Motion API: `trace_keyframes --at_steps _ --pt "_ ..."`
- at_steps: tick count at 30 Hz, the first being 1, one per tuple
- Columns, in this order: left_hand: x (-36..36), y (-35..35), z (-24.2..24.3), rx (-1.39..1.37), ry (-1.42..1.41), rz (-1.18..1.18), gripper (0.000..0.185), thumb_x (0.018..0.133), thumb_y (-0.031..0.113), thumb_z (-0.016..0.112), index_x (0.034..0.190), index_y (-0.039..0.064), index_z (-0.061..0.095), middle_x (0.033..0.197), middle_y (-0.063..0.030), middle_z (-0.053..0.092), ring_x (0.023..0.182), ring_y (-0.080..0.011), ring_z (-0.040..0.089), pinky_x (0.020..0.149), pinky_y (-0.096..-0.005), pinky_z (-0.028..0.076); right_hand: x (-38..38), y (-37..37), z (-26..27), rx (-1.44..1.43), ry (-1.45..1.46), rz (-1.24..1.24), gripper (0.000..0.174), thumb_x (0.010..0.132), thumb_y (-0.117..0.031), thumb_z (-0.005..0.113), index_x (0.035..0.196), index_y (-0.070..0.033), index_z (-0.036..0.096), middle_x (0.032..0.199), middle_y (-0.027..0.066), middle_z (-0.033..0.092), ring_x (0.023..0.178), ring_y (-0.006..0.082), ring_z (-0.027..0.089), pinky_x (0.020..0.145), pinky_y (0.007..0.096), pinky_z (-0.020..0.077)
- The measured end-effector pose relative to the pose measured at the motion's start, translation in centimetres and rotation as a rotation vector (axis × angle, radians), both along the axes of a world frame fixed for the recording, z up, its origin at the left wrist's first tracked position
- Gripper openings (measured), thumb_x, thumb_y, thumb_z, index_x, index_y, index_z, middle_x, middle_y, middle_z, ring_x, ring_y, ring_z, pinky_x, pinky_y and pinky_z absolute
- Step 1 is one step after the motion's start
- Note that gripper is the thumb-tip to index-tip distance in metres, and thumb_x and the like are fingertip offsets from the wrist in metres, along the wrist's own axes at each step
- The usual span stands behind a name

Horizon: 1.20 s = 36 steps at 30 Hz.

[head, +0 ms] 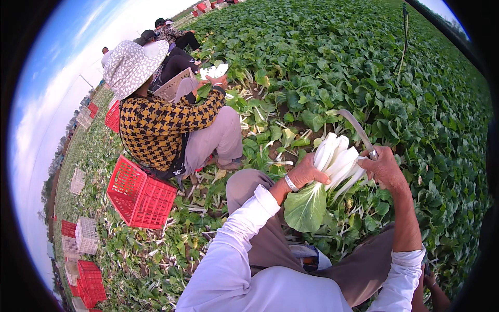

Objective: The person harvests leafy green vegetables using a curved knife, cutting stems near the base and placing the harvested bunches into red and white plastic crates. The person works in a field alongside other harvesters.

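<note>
My left hand [306,171] grips a bunch of bok choy [336,156] by its thick white stalks. The stalk bases point up and away from me, and one broad green leaf [306,208] hangs below the hand. My right hand [384,167] is closed around a sickle [356,126] near its metal collar, with the curved blade rising up and to the left. Its fingers are close beside the outer white stalks; whether they also pinch one, I cannot tell. The sickle's handle is mostly hidden in the fist. Both hands are above my bent knees.
Standing bok choy plants [343,58] fill the field ahead and right. To my left a co-worker [163,124] in a patterned hat sits holding another bunch [213,71]. Behind that person a red plastic crate [156,199] lies tilted on cut leaves. More crates [91,282] stand farther left.
</note>
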<state>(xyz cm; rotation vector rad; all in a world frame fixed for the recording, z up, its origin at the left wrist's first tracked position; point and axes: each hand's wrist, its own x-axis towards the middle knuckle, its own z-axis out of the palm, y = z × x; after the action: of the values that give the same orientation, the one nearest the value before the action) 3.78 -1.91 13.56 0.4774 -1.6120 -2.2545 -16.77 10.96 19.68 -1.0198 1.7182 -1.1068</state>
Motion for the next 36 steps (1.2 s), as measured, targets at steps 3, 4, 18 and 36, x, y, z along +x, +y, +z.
trace_keyframes --at_steps 3,4,18,36 --pt "0.2 0.0 -0.4 -0.012 -0.019 0.024 0.070 0.056 0.004 0.074 0.123 0.000 0.052 0.109 -0.0051 0.061 0.096 -0.0135 0.057 0.087 -0.0283 0.045 -1.9 -0.3 -1.7 -0.070 0.035 -0.125 0.017 0.076 -0.011 0.066 0.083 0.003 0.059 0.056 0.0010 0.052 0.042 0.0075 0.049 0.039 0.0237 0.0376" --pt "0.5 -0.2 -0.4 -0.064 -0.031 0.037 0.071 0.057 0.005 0.074 0.125 0.000 0.051 0.110 -0.0051 0.061 0.096 -0.0134 0.057 0.087 -0.0281 0.045 -3.0 -0.6 -2.0 -0.064 0.157 -0.171 0.015 0.077 -0.009 0.064 0.082 0.004 0.058 0.057 0.0006 0.051 0.043 0.0067 0.048 0.038 0.0229 0.0374" --pt "-0.5 0.5 1.2 -0.129 0.002 0.086 0.064 0.058 0.006 0.074 0.119 0.000 0.055 0.106 -0.0050 0.063 0.091 -0.0130 0.059 0.084 -0.0277 0.047 -1.2 -0.6 0.6 -0.113 -0.035 0.078 0.021 0.075 -0.014 0.067 0.081 0.006 0.062 0.059 0.0033 0.056 0.044 0.0085 0.050 0.040 0.0226 0.0382" --pt "-1.4 2.2 -2.8 0.494 0.012 0.108 0.055 0.068 0.001 0.059 0.122 -0.003 0.049 0.103 -0.0137 0.063 0.088 -0.0228 0.066 0.081 -0.0342 0.054 -3.5 -5.7 -5.4 0.136 -0.223 0.114 0.017 0.081 -0.013 0.066 0.080 0.003 0.061 0.054 0.0072 0.058 0.041 0.0091 0.053 0.034 0.0216 0.0381"
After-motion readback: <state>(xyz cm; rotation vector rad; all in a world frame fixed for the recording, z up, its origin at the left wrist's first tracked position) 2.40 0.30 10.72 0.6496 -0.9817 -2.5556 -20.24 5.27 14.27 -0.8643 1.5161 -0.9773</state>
